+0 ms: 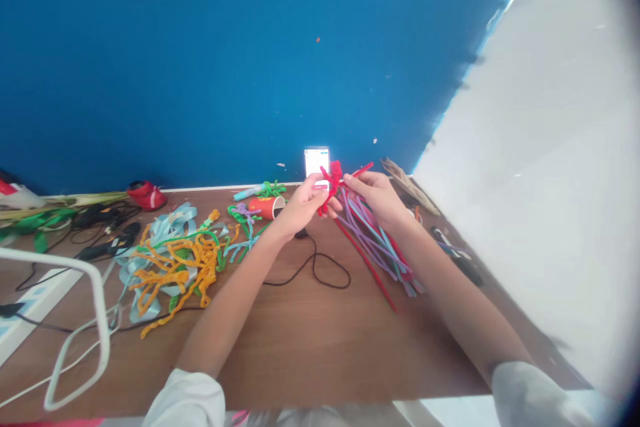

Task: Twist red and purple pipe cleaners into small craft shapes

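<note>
Between my two hands is a red bundle of twisted pipe cleaners (335, 175). My left hand (306, 203) is closed on it from the left, the thumb and fingers pinching its lower part. With thumb and forefinger, my right hand (376, 195) pinches a red pipe cleaner whose tip (368, 167) sticks out above the knuckles. A lit phone (317, 163) leans on the wall just behind the bundle. Loose purple, blue and red pipe cleaners (377, 240) lie on the table beneath my right hand and forearm.
Orange twisted pipe cleaners (183, 267) and pale blue ribbon (170, 227) heap on the left. A red paper cup (267, 207) lies on its side. A black cable (333, 283) loops mid-table. A white power strip (37, 307) and a white metal frame (100, 313) stand at far left.
</note>
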The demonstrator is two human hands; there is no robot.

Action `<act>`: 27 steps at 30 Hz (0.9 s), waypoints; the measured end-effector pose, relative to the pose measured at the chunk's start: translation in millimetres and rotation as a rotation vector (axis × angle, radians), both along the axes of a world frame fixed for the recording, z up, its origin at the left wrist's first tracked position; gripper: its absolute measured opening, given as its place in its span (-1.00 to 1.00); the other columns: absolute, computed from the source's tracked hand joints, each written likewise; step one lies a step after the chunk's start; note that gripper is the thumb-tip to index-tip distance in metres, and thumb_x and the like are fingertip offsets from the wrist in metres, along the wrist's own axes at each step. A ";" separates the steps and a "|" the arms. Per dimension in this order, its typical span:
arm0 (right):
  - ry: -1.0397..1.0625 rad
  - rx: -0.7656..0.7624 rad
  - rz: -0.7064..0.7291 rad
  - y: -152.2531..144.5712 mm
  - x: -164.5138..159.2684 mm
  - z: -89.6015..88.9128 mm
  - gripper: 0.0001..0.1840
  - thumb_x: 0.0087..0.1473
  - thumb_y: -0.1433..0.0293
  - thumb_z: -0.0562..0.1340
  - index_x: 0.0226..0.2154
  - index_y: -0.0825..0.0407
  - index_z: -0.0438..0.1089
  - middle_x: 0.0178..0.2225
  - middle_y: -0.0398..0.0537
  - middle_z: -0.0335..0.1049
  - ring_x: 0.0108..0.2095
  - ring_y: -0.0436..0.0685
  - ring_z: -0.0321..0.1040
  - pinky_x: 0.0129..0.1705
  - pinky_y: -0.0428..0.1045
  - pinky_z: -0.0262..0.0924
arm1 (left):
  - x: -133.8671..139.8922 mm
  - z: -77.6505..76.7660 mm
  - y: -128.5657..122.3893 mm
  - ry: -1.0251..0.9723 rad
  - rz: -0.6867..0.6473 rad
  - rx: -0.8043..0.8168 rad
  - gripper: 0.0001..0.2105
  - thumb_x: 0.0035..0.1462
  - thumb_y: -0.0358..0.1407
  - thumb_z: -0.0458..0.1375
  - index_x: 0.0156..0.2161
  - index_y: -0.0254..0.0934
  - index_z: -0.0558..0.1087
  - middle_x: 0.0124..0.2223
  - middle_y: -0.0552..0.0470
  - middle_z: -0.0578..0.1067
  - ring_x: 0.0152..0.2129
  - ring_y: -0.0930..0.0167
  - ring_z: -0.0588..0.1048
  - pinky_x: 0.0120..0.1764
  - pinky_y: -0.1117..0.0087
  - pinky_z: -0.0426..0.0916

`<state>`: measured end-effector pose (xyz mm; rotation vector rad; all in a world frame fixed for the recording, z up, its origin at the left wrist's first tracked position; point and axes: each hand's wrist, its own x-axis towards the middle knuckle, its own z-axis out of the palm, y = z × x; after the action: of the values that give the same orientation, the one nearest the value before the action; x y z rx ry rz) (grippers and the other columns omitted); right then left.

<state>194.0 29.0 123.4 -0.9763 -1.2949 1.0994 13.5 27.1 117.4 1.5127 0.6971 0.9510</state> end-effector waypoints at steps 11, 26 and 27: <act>-0.007 0.037 0.050 -1.2 4.4 2.0 -0.54 -0.02 0.11 0.37 -0.69 0.06 0.31 -0.68 -0.21 0.22 -0.60 -0.07 0.07 -0.48 -0.06 -0.02 | -1.5 -0.4 1.5 -0.117 -0.056 -0.007 -0.73 0.20 -0.21 0.17 -0.06 -0.22 0.24 -0.29 -0.02 0.59 -0.51 0.48 0.54 -0.45 0.52 0.32; 0.072 -0.010 0.087 -0.1 12.9 7.5 -0.74 -0.09 0.23 0.41 -0.39 0.07 0.51 -0.57 -0.18 0.34 -0.53 -0.04 0.21 -0.43 -0.07 0.09 | -2.8 -0.3 2.0 -0.125 -0.088 -0.038 -0.60 0.17 -0.25 0.20 0.10 -0.23 0.27 -0.10 -0.16 0.56 -0.35 0.43 0.56 -0.34 0.48 0.36; 0.079 -0.007 0.074 0.9 13.8 6.9 -0.75 -0.09 0.24 0.41 -0.38 0.06 0.51 -0.56 -0.18 0.35 -0.52 -0.04 0.21 -0.42 -0.07 0.09 | -2.8 0.0 1.5 -0.115 -0.110 -0.035 -0.55 0.16 -0.27 0.21 0.13 -0.22 0.26 -0.04 -0.18 0.54 -0.28 0.39 0.56 -0.30 0.45 0.38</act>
<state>207.8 29.9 130.3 -0.8880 -1.2721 1.1882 10.7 28.6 117.5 1.4383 0.5399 0.9300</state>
